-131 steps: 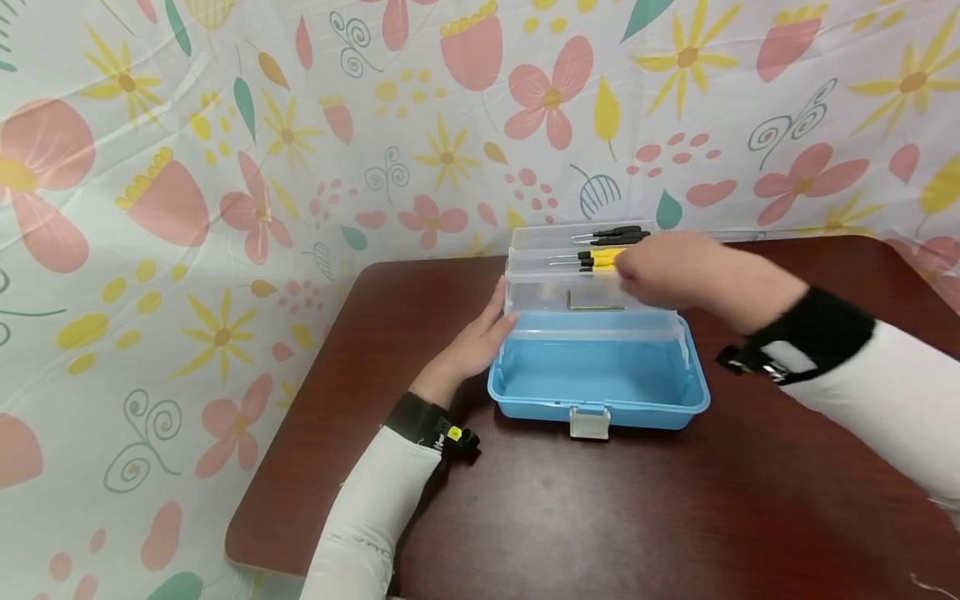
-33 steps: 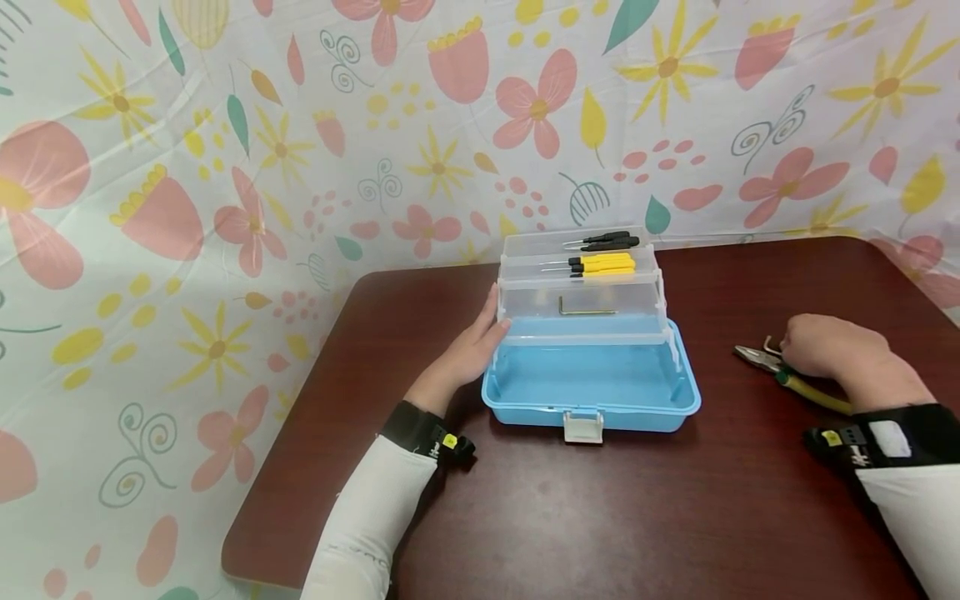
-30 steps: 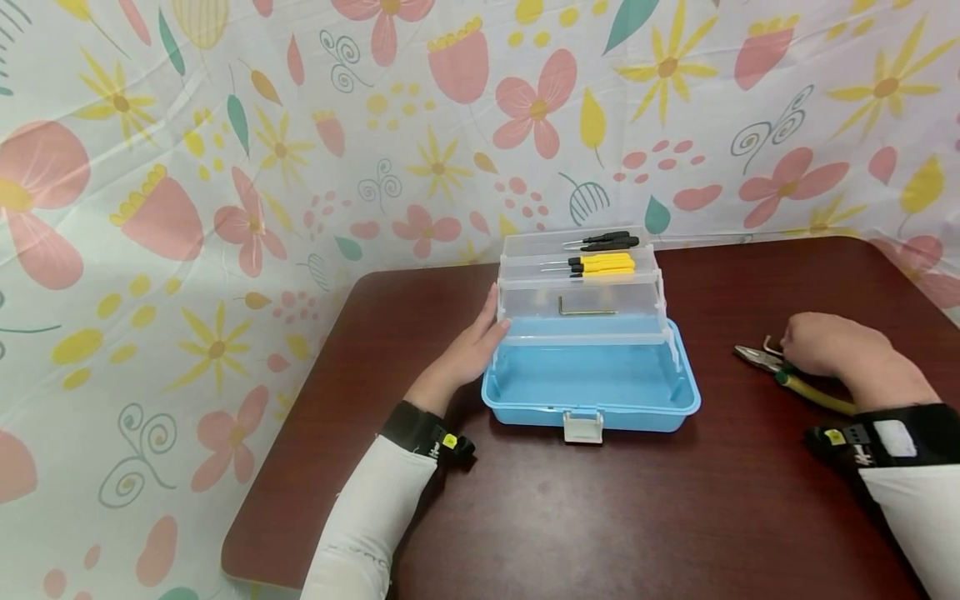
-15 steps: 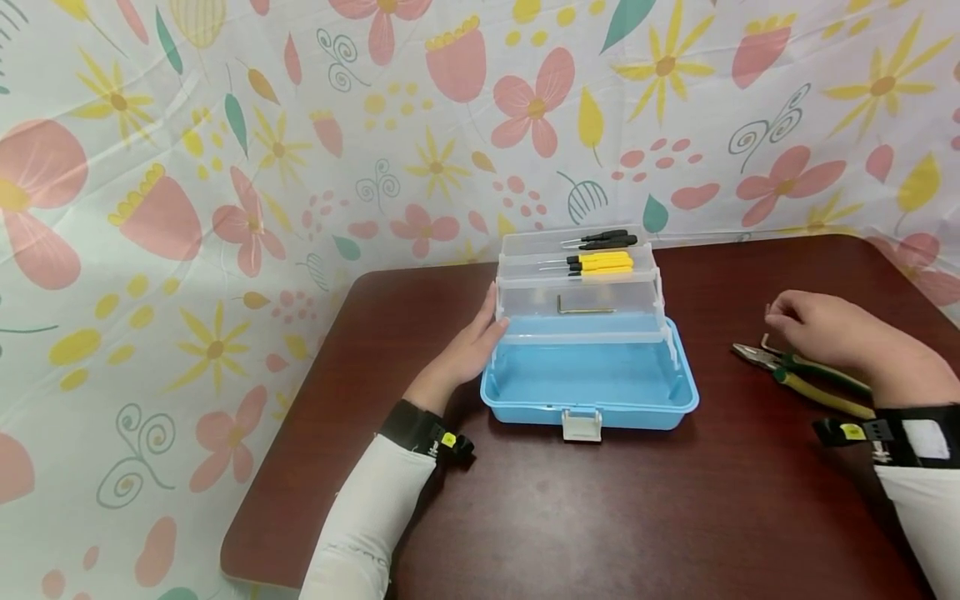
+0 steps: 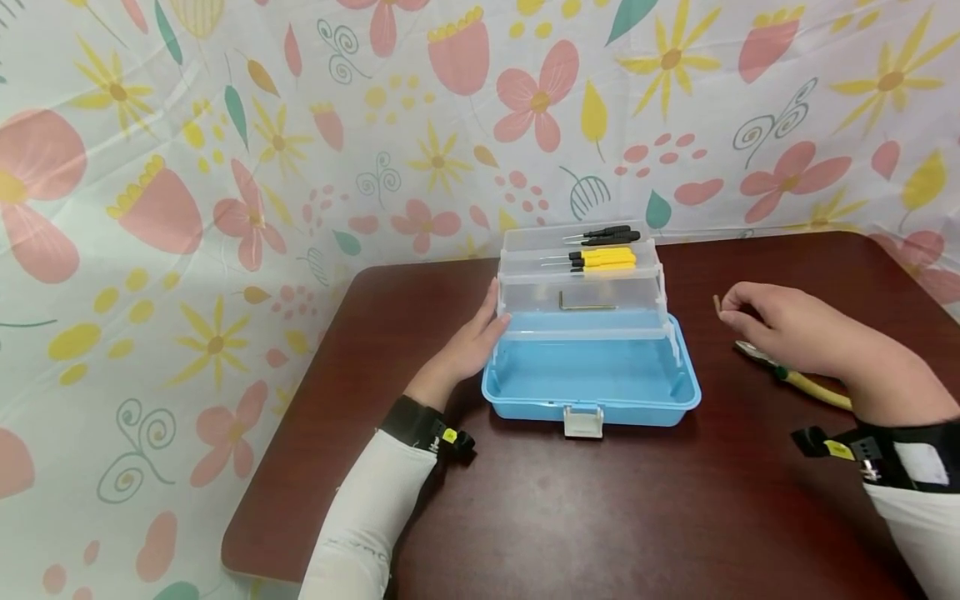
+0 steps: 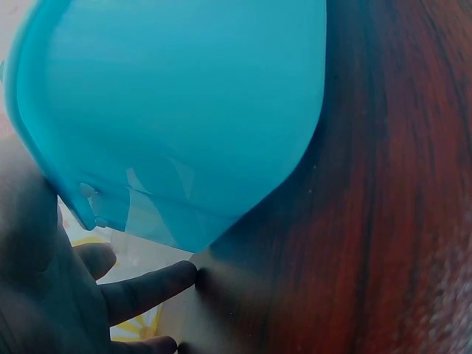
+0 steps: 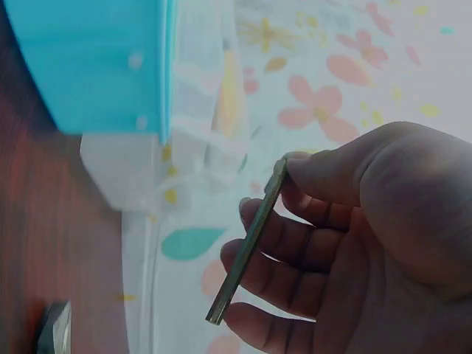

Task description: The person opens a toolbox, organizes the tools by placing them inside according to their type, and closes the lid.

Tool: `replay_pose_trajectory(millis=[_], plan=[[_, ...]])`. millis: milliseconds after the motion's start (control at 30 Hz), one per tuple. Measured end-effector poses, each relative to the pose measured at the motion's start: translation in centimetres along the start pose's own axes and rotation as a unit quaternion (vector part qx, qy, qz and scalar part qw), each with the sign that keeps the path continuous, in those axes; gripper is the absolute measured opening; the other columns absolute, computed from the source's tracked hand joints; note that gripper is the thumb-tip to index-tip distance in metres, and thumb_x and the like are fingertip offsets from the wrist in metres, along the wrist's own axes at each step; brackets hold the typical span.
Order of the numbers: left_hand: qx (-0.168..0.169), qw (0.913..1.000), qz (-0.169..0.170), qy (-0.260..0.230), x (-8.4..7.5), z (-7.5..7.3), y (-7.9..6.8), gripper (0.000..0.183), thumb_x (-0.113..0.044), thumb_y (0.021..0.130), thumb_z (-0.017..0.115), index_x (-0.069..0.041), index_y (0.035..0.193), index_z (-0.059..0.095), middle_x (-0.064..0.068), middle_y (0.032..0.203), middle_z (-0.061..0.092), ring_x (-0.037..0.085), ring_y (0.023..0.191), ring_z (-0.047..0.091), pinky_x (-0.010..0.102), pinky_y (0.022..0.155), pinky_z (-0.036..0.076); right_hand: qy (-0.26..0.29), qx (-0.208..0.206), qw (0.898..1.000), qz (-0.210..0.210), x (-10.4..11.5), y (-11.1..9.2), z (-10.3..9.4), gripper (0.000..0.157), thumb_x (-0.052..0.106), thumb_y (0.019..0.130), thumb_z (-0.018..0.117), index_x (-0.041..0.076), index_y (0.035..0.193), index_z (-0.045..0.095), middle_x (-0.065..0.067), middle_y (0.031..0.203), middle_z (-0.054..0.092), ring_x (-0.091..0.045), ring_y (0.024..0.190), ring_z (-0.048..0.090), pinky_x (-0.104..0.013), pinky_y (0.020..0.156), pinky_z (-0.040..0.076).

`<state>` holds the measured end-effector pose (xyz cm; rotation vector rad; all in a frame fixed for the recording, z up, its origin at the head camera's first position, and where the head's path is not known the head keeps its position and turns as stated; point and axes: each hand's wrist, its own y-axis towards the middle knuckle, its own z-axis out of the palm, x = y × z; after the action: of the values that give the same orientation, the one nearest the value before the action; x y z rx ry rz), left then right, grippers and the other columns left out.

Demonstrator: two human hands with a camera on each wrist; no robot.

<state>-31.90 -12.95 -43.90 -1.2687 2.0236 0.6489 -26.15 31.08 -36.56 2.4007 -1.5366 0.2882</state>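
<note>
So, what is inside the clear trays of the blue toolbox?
The clear trays hold black screwdrivers, yellow screwdrivers and, lowest, one hex key. The blue toolbox base below shows nothing; its back part is covered by the trays.

A dark reddish-brown wood-grain tabletop [image 5: 600,508] with rounded corners fills the lower middle and right of the head view, its glossy surface catching soft, even light. Behind it and down the whole left side of the frame hangs a pale floral cloth [image 5: 225,167], creased in places, printed with pink flowers, yellow daisies, teal leaves and thin grey swirls. The cloth drops below the tabletop's left edge and hides whatever wall or floor lies behind it.
</note>
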Motion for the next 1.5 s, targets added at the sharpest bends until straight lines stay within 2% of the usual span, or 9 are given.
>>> replay_pose_trajectory(millis=[200, 367, 600, 700, 867, 967, 1100, 1267, 1500], plan=[[0.002, 0.9999, -0.013, 0.005, -0.2, -0.2, -0.2, 0.067, -0.059, 0.108, 0.029, -0.05, 0.158, -0.015, -0.012, 0.174, -0.007, 0.021, 0.162, 0.006, 0.058, 0.128, 0.015, 0.004, -0.005, 1.0, -0.03, 3.5, 0.6, 0.2, 0.005, 0.013, 0.101, 0.064, 0.009, 0.103, 0.062, -0.001, 0.09, 0.061, -0.016, 0.081, 0.052, -0.03, 0.068, 0.045], [0.0, 1.0, -0.008, 0.005, 0.0, -0.2, 0.0, 0.067, -0.056, 0.109, 0.029, -0.048, 0.159, -0.014, -0.013, 0.174, -0.007, 0.021, 0.162, 0.006, 0.059, 0.128, 0.016, 0.017, 0.009, 0.999, -0.044, 6.7, 1.6, 0.0, 0.005, 0.014, 0.101, 0.065, 0.012, 0.1, 0.06, 0.0, 0.081, 0.054, -0.015, 0.076, 0.051, -0.027, 0.064, 0.043], [-0.001, 0.9999, -0.014, 0.003, 0.0, -0.1, 0.0, 0.066, -0.057, 0.109, 0.029, -0.051, 0.158, -0.014, -0.015, 0.174, -0.007, 0.023, 0.162, 0.009, 0.059, 0.127, 0.017, -0.003, 0.057, 0.992, -0.116, 10.4, 5.1, 0.0, 0.013, 0.017, 0.105, 0.058, 0.015, 0.093, 0.056, 0.001, 0.075, 0.045, -0.013, 0.069, 0.044, -0.029, 0.063, 0.038], [-0.003, 0.9999, -0.009, 0.004, 0.1, -0.1, -0.1, 0.066, -0.057, 0.109, 0.029, -0.05, 0.159, -0.014, -0.013, 0.174, -0.007, 0.022, 0.162, 0.007, 0.058, 0.128, 0.016, -0.016, 0.086, 0.988, -0.124, 11.7, 6.9, 0.0, 0.012, 0.017, 0.106, 0.056, 0.015, 0.094, 0.056, 0.0, 0.076, 0.047, -0.015, 0.07, 0.046, -0.031, 0.066, 0.039], [0.001, 1.0, -0.002, 0.008, 0.2, -0.1, 0.0, 0.067, -0.058, 0.109, 0.029, -0.048, 0.159, -0.014, -0.01, 0.175, -0.007, 0.022, 0.162, 0.007, 0.057, 0.128, 0.015, -0.058, 0.12, 0.984, -0.116, 13.0, 9.5, 0.8, 0.013, 0.018, 0.107, 0.052, 0.013, 0.099, 0.061, -0.002, 0.077, 0.051, -0.018, 0.075, 0.051, -0.034, 0.069, 0.042], [0.003, 0.9999, -0.003, 0.009, 0.1, -0.1, 0.1, 0.067, -0.059, 0.108, 0.029, -0.048, 0.159, -0.015, -0.012, 0.174, -0.007, 0.022, 0.162, 0.007, 0.057, 0.128, 0.016, -0.095, 0.132, 0.979, -0.126, 13.7, 10.9, 1.7, 0.016, 0.019, 0.107, 0.049, 0.012, 0.1, 0.063, -0.002, 0.079, 0.055, -0.019, 0.076, 0.054, -0.034, 0.07, 0.045], [0.004, 0.9999, -0.01, 0.006, 0.1, -0.1, 0.0, 0.067, -0.059, 0.108, 0.029, -0.05, 0.158, -0.015, -0.016, 0.173, -0.007, 0.021, 0.162, 0.009, 0.057, 0.128, 0.016, -0.138, 0.148, 0.968, -0.151, 14.6, 12.4, 3.0, 0.015, 0.017, 0.104, 0.052, 0.011, 0.108, 0.065, -0.002, 0.083, 0.062, -0.019, 0.077, 0.058, -0.036, 0.074, 0.053], [0.006, 0.9999, -0.014, -0.006, 0.1, -0.1, 0.0, 0.066, -0.059, 0.108, 0.03, -0.053, 0.157, -0.014, -0.019, 0.173, -0.005, 0.022, 0.162, 0.011, 0.059, 0.127, 0.017, -0.172, 0.165, 0.958, -0.156, 15.1, 13.6, 4.2, 0.016, 0.016, 0.103, 0.055, 0.011, 0.114, 0.066, -0.002, 0.085, 0.063, -0.02, 0.078, 0.058, -0.037, 0.076, 0.054], [0.0, 0.9998, -0.019, -0.005, 0.0, -0.1, 0.0, 0.065, -0.058, 0.109, 0.03, -0.055, 0.156, -0.015, -0.017, 0.174, -0.005, 0.023, 0.162, 0.011, 0.06, 0.127, 0.017, -0.185, 0.165, 0.959, -0.136, 15.3, 14.5, 5.0, 0.019, 0.014, 0.101, 0.056, 0.011, 0.117, 0.067, -0.004, 0.091, 0.067, -0.022, 0.08, 0.059, -0.038, 0.078, 0.055]])
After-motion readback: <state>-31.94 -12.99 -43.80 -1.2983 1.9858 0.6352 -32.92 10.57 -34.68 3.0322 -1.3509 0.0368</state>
